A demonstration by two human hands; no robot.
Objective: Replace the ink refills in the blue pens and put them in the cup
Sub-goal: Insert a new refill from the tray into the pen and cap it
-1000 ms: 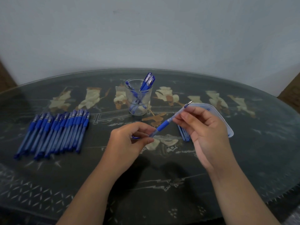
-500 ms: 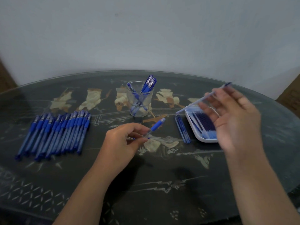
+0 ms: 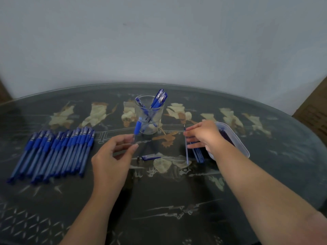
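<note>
My left hand (image 3: 113,156) pinches an open pen barrel (image 3: 136,129) by its clear end, its blue grip pointing up in front of the glass cup (image 3: 149,121). The cup holds several blue pens (image 3: 159,99). My right hand (image 3: 203,135) holds a thin refill (image 3: 186,151) at its fingertips, nearly upright, with the lower end close to the table. It is just left of a small pile of refills (image 3: 198,153). A loose pen cap (image 3: 150,157) and a small metal tip (image 3: 138,158) lie between my hands.
A row of several blue pens (image 3: 53,152) lies on the left of the dark glass-topped table (image 3: 159,191). A clear plastic tray (image 3: 237,140) with dark refills sits to the right, partly behind my right hand. A pale wall stands behind the table.
My right hand has pulled the refill out of the pen, swung it up over the tray and brought it down beside the refill pile. My left hand has tipped the barrel upright.
</note>
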